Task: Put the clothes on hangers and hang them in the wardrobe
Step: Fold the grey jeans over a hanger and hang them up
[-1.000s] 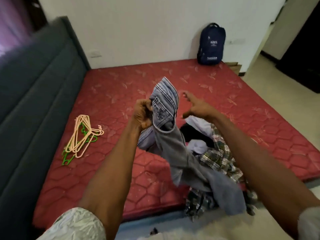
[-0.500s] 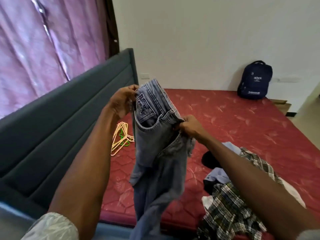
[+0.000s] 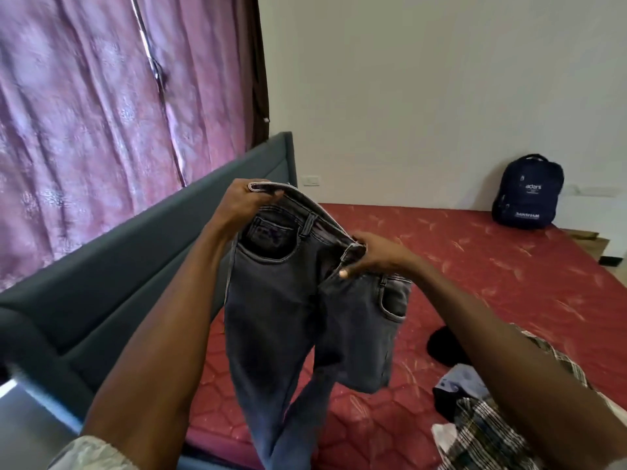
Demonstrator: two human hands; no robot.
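Since half a second ago I see the view tilt up; hangers drop out of sight, and the jeans (image 3: 288,300) are spread wider at the waist. Left hand (image 3: 244,201) grips the waistband's far end, right hand (image 3: 369,256) pinches it at the button, both clamped on denim. Waistband up, legs hanging down: long axis vertical, front facing me, held in the air above the red mattress (image 3: 475,266). Pile of clothes (image 3: 475,422) at lower right. Grey headboard (image 3: 101,283), pink curtain (image 3: 101,113), navy backpack (image 3: 527,195) against white wall.
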